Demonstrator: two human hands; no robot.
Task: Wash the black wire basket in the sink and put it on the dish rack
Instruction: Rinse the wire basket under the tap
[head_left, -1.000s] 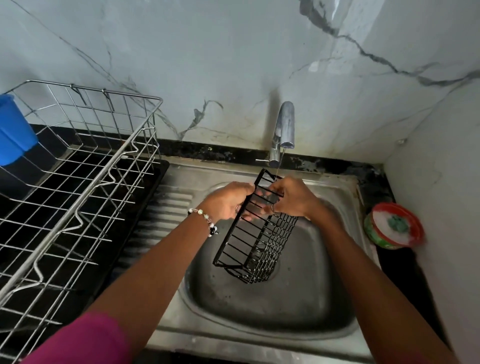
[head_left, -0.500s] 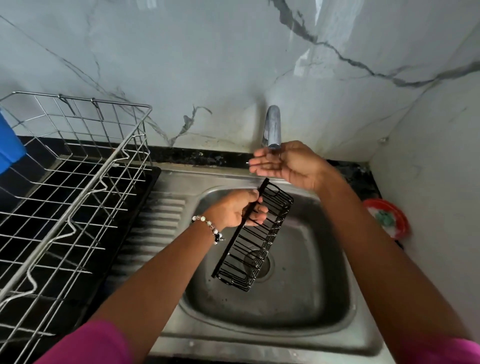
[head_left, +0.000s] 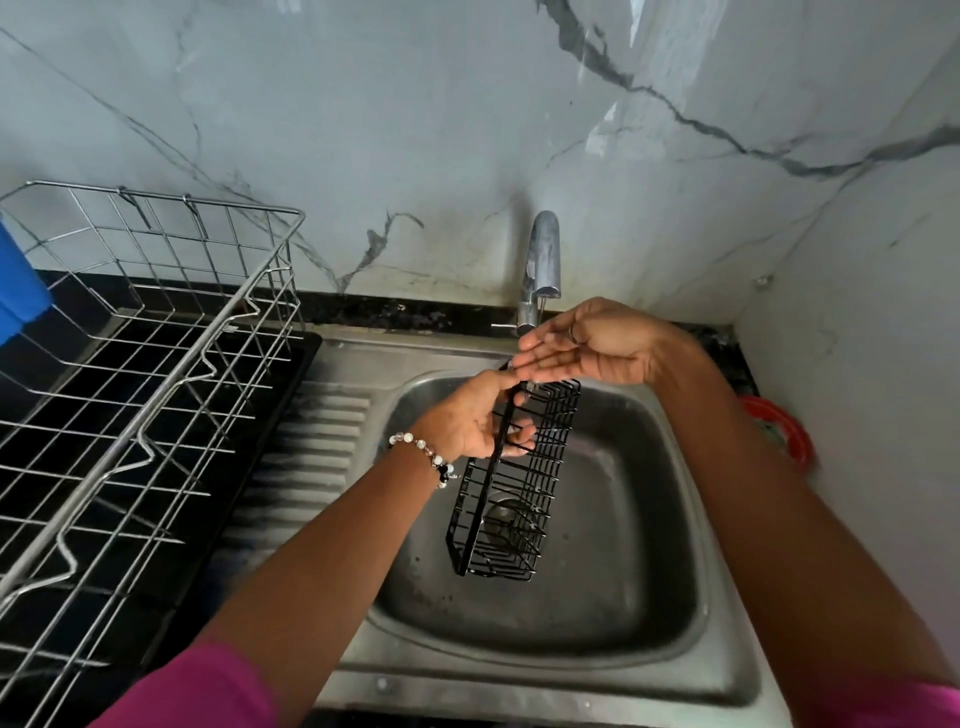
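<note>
The left hand (head_left: 470, 423) holds the black wire basket (head_left: 511, 483) by its upper edge, grip closed around the wires, with the basket hanging tilted over the bowl of the steel sink (head_left: 649, 561) and its lower end above the drain. The right hand (head_left: 592, 345) is flat, palm up and fingers extended, directly beneath the faucet (head_left: 543, 260) spout and just above the basket's top end. The wire dish rack (head_left: 156, 384) stands left of the sink.

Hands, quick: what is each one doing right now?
Left hand: closed on the black wire basket, holding it over the sink.
Right hand: open, palm up under the tap, holding nothing.
</note>
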